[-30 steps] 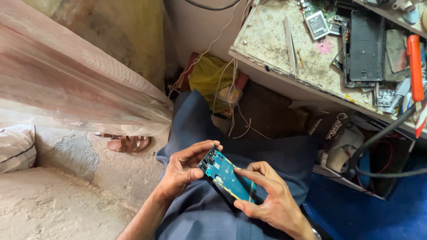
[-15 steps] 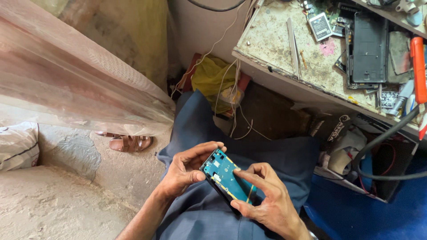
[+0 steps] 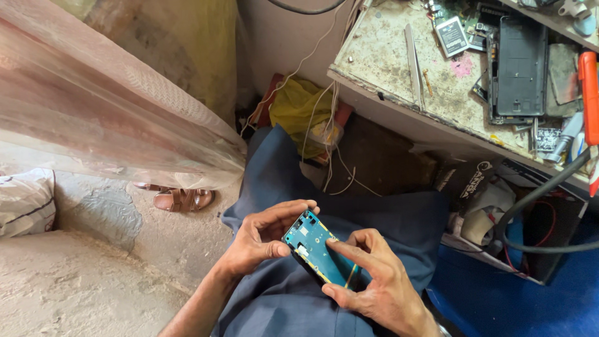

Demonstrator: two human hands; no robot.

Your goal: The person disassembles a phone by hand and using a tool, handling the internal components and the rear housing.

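An opened phone [image 3: 317,249] with a teal inner frame and exposed parts rests over my lap, above my blue trousers [image 3: 293,187]. My left hand [image 3: 259,240] grips its upper left end, thumb and fingers curled around the edge. My right hand [image 3: 374,284] holds the lower right end, with the index finger lying across the teal surface and the thumb underneath. The phone's lower edge is hidden by my right fingers.
A worn workbench [image 3: 387,68] at upper right carries a dark phone back cover [image 3: 521,62], a small battery [image 3: 452,36], tweezers [image 3: 412,62] and an orange-handled tool [image 3: 588,87]. White wires, a yellow bag [image 3: 299,109], a sandal [image 3: 181,200] and a draped plastic sheet [image 3: 93,112] surround my legs.
The view has shifted slightly. My hands still hold the phone; my right index finger has moved a little across the teal surface.
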